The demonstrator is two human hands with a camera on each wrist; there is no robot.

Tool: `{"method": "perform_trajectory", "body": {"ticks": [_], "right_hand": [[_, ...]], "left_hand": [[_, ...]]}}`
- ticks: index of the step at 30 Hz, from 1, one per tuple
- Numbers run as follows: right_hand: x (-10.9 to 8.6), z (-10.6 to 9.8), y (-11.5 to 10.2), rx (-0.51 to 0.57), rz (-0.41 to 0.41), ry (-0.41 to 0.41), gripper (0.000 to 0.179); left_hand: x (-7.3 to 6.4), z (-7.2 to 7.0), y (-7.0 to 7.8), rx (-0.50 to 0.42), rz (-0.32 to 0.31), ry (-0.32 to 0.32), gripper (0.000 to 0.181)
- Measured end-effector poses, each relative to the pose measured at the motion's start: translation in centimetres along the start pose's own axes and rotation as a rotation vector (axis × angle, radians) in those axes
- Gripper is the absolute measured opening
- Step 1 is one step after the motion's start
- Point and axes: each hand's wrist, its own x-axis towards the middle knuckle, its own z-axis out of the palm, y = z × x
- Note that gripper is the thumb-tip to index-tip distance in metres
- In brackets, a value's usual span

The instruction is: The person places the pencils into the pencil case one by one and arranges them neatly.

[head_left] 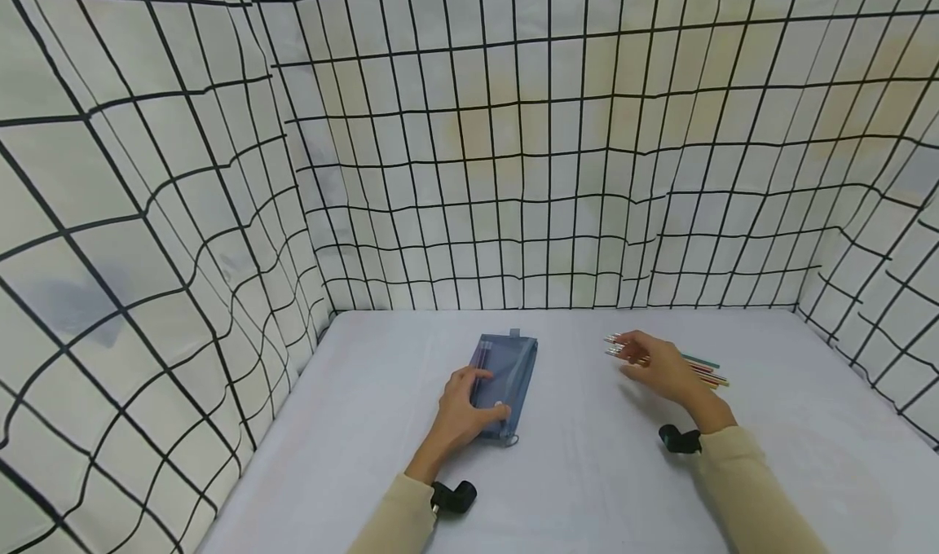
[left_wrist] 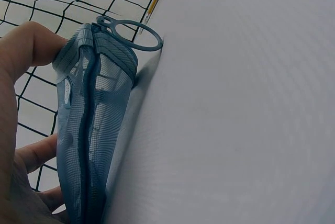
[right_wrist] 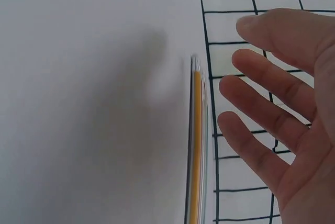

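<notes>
A blue mesh zippered pencil case (head_left: 513, 367) lies on the white table, with a ring pull (left_wrist: 138, 35) at its near end. Long slim shapes show faintly through its left side. My left hand (head_left: 460, 407) rests on it from above, thumb and fingers spread across its top. Over to the right, several slim pens or pencils (head_left: 707, 372) in yellow, red and green lie side by side, silvery tips pointing left. Just over them hovers my right hand (head_left: 656, 367), hiding their middle; in the right wrist view its fingers (right_wrist: 267, 88) are spread and hold nothing.
White tabletop (head_left: 572, 472) stretches around both hands. Black grid netting over pale cloth (head_left: 469, 171) walls off the back and both sides. A small black device (head_left: 455, 497) is strapped at my left wrist, another (head_left: 678, 440) at my right.
</notes>
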Motion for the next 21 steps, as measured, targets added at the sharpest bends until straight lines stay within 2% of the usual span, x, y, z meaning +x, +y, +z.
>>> {"method": "perform_trajectory", "body": {"ticks": [13,21], "right_hand": [[-0.5,-1.4,1.3,-0.214,0.083,-0.081,0.059],[-0.9,-1.8,1.7,-0.277,0.091,-0.070,0.061]], "left_hand": [[0.0,0.0,0.0,0.005,0.003,0.003,0.062],[0.1,0.0,-0.1,0.009,0.004,0.001,0.062]]}}
